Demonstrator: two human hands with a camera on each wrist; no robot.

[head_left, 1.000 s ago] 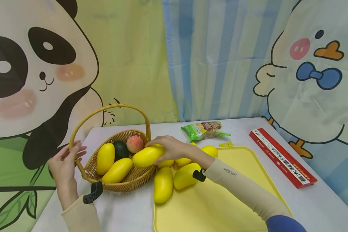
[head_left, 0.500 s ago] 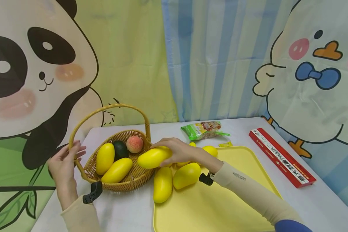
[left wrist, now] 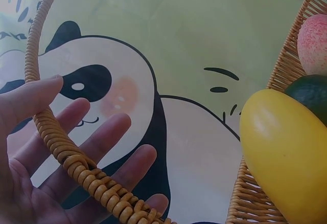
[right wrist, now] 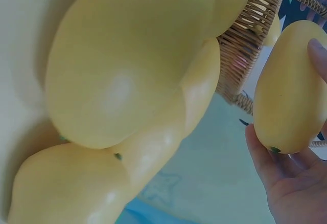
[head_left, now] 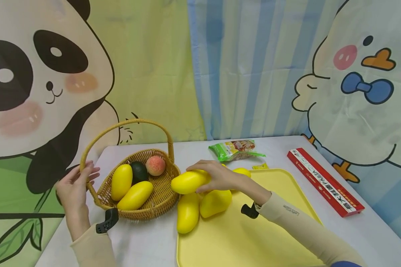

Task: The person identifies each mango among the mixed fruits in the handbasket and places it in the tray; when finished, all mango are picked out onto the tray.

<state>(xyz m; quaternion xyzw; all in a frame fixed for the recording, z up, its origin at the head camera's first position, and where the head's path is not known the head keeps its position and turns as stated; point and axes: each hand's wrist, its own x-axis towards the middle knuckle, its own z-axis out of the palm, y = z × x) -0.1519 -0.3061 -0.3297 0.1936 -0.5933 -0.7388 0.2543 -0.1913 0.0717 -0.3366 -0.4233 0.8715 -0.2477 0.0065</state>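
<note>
Right hand (head_left: 218, 175) grips mango (head_left: 190, 181), centre frame, near basket's (head_left: 147, 213) right rim; left hand (head_left: 74, 187), fingers loosely spread, touches handle (head_left: 137, 121).

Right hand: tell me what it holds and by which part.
A yellow mango, gripped by the end farther from the basket.

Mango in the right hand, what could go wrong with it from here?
It could slip: the mango looks smooth, and the right hand grips it toward one end. If dropped, it might knock the lower mango at the left edge of the tray. And the basket might shift if bumped, since the left hand has its fingers spread, not wrapped around the handle.
</note>
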